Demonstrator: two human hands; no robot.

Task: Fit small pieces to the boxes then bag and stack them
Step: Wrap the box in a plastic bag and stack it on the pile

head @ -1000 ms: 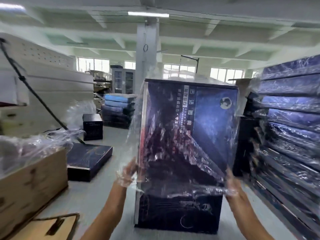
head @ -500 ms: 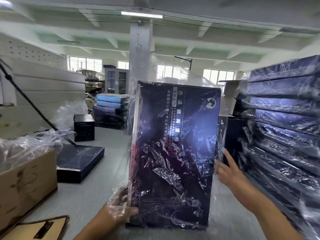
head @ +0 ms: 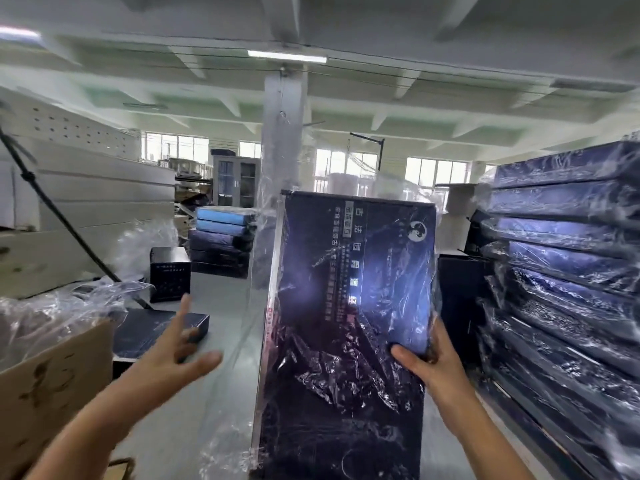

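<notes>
- On my head view, the dark blue box (head: pixel 349 306) stands on end. Its long axis runs up and down, and the top leans slightly to the right.
- Its printed face is turned toward me. A column of lettering runs down the length, and a round pale emblem sits near the upper right corner.
- A clear plastic bag (head: pixel 258 258) wraps the box and hangs loose and crinkled off its left side and above its top edge.
- My right hand (head: pixel 429 362) grips the box's right edge through the plastic, with the thumb pressed on the front face. The fingers go behind, where I cannot see them.
- My left hand (head: pixel 173 351) is off the box, well to its left. It is spread wide with the fingers straight and holds nothing.
- Just past the right hand, on its outer side, rises a stack of bagged boxes (head: pixel 561 258) lying flat.
- Beyond the left hand's fingertips, a flat dark box (head: pixel 152 330) lies on the grey table (head: pixel 221 296).
- Outward of the left forearm sits a cardboard carton (head: pixel 52 386) with crumpled plastic over its top.
</notes>
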